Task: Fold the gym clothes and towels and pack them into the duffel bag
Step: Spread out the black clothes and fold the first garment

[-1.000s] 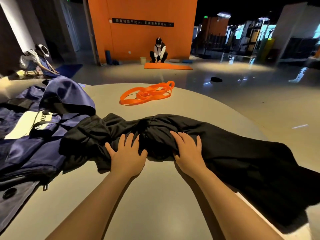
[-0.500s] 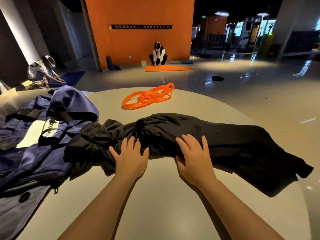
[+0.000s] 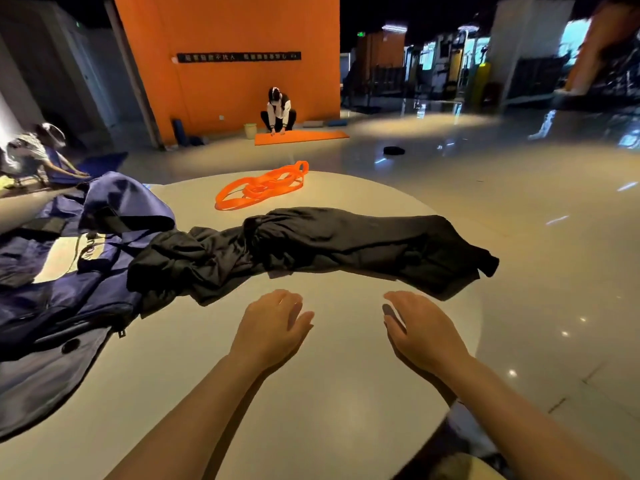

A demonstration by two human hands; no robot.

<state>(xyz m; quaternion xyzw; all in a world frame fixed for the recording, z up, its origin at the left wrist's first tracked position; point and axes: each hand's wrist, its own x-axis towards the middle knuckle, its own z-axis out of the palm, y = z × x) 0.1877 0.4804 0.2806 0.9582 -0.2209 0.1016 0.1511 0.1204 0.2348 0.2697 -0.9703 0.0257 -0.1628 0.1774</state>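
Note:
A black garment lies bunched in a long strip across the round table, its left end resting against the navy duffel bag. The bag lies open and slumped at the table's left. My left hand hovers over the bare tabletop just in front of the garment, fingers relaxed, holding nothing. My right hand is beside it to the right, also relaxed and empty. Neither hand touches the cloth.
Orange resistance bands lie coiled at the table's far side. The table's right edge drops to a glossy floor. A person crouches at an orange mat by the orange wall; another person bends over at far left.
Both hands have let go of the black garment and drawn back toward me. The garment's right end, which hung over the table edge, now lies on the table.

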